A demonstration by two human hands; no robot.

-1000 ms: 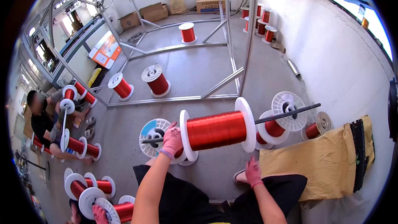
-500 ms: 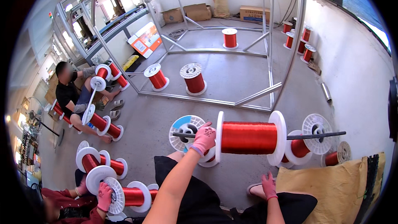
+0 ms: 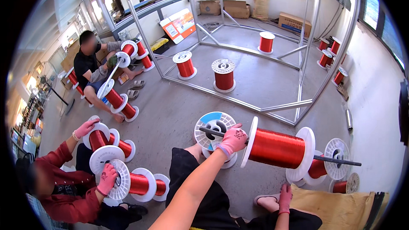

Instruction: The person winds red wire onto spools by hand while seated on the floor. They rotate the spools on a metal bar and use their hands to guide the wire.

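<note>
A dark rod (image 3: pixel 341 160) runs through a large spool of red wire (image 3: pixel 277 147) with white flanges. My left hand (image 3: pixel 233 139), in a pink glove, lies across the rod right beside the spool's left flange, fingers curled over it and one fingertip sticking up. Spools support the rod: an upright one with a blue-marked flange (image 3: pixel 220 117) near its left end, and one with a slotted white flange (image 3: pixel 336 158) on the right. The rod slopes down to the right. My right hand (image 3: pixel 285 198), also gloved in pink, rests by my right knee with fingers extended, holding nothing visible.
A co-worker in maroon (image 3: pixel 64 183) handles spools at lower left; another person in black (image 3: pixel 87 66) sits beyond with a spool on a rod. A metal frame (image 3: pixel 230 99) stands ahead, with red spools (image 3: pixel 224 76) inside. Brown sacking (image 3: pixel 328 204) lies right of my legs.
The view has swung left, so the scene sits further right. The rod and spool now tilt, right end lower. My right hand's fingers are closer together. The maroon-sleeved co-worker's hand has come onto a flange.
</note>
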